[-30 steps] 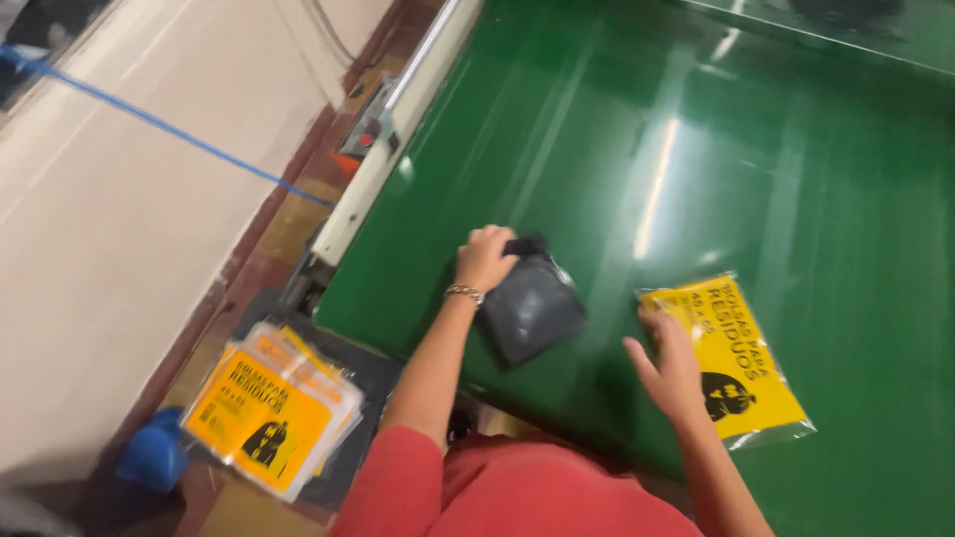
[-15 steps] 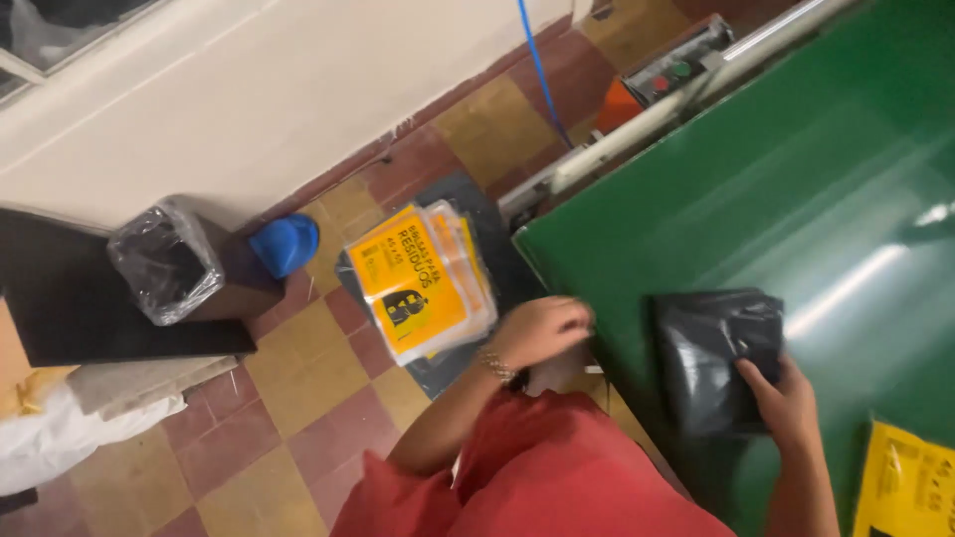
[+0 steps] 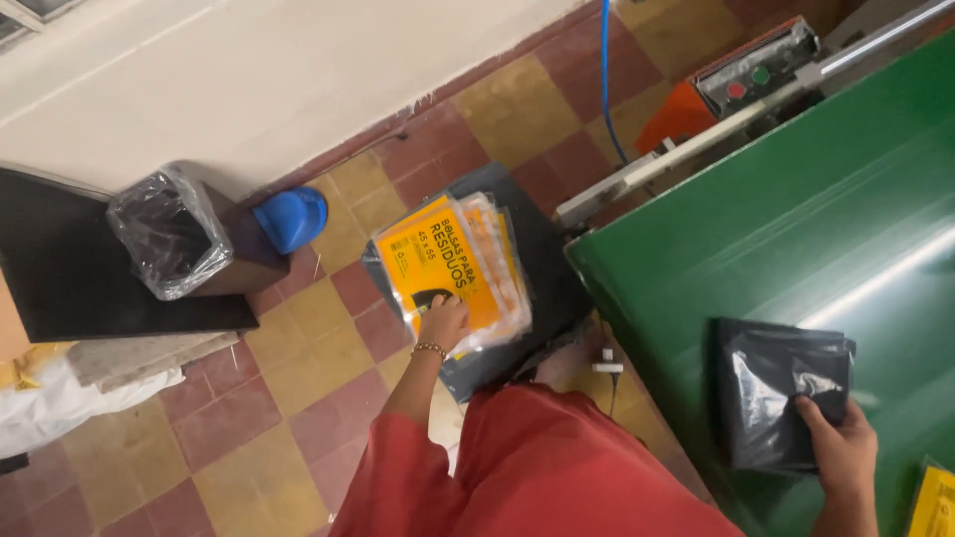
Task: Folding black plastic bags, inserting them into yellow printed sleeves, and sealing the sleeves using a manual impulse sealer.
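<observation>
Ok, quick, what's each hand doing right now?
Left hand: on the yellow packet stack; grip unclear.
Right hand: closed on the folded black bags.

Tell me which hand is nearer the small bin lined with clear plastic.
Left. The left hand rests on the stack of yellow packets, across a stretch of floor from the bin. The right hand is far off on the folded black bag on the green table.

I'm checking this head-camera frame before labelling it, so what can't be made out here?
- Left hand: its fingertips lie on the stack of yellow packets; the count of packets is unclear, as they overlap.
- Right hand: its grip on the folded black bag shows from above only; the underside is hidden.
- Yellow packet at the lower right: cut off by the frame edge.
- Lined bin: its contents are too dark to tell.
</observation>
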